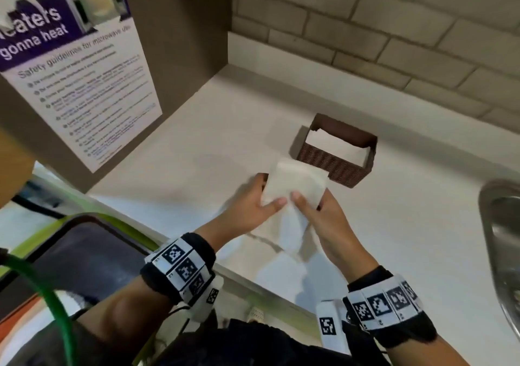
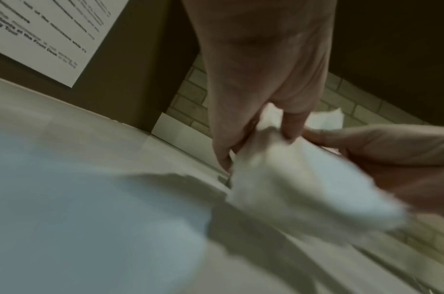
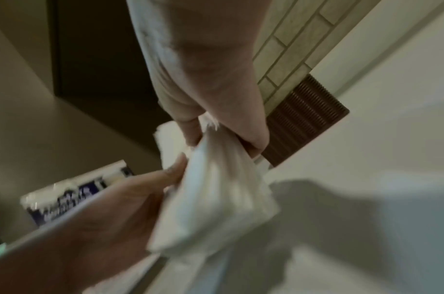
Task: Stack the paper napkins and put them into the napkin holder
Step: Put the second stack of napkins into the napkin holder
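Above one counter [image 1: 180, 152], two hands [image 1: 287, 205] grip one napkin stack [image 1: 295, 185].

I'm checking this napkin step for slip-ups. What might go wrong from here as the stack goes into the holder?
1. The napkins bulge and look uneven between the left hand and right hand; loose sheets may slip out.
2. The holder has a bar across its top and napkins inside, so the stack may snag or crumple.

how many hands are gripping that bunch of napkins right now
2: the left hand holds the napkins on their left side, the right hand on their right, just in front of the napkin holder.
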{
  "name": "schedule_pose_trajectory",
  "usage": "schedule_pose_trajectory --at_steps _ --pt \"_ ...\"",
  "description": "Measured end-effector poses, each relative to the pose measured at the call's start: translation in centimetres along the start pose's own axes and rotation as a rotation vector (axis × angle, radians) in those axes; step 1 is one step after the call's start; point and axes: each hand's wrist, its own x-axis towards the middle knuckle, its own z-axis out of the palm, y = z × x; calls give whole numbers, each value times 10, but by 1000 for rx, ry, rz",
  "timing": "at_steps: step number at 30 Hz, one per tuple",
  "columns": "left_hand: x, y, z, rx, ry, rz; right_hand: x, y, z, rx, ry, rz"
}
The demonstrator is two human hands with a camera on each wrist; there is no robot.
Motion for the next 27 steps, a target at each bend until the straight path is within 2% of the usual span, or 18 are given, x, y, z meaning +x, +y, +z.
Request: schedule_pose_trajectory --at_steps 1,5,7,9,12,14,17,20,24,27 --pt "2 7 -2 -71 -6 -55 2 -6 -5 95 -13 13" --pt "8 31 0 -606 7 -225 17 -27 -24 613 -19 126" --pt "10 38 8 -786 14 -227 19 -35 -27 758 -32 153" --pt "14 42 19 -836 22 -204 18 -39 -26 830 -68 177" --pt "17 43 26 -771 96 -193 15 -36 -34 786 -107 214" --pt "20 41 23 -691 110 -206 16 -34 -50 691 -76 219" --pt "25 34 16 -664 56 -242 19 -34 -73 493 -4 227" --pt "27 39 20 -702 -28 -277 20 -29 -74 329 -19 209" --pt "31 36 29 -442 8 -244 23 -13 -72 210 6 147" --pt "33 27 23 -302 -72 -185 24 -1 -81 197 8 152"
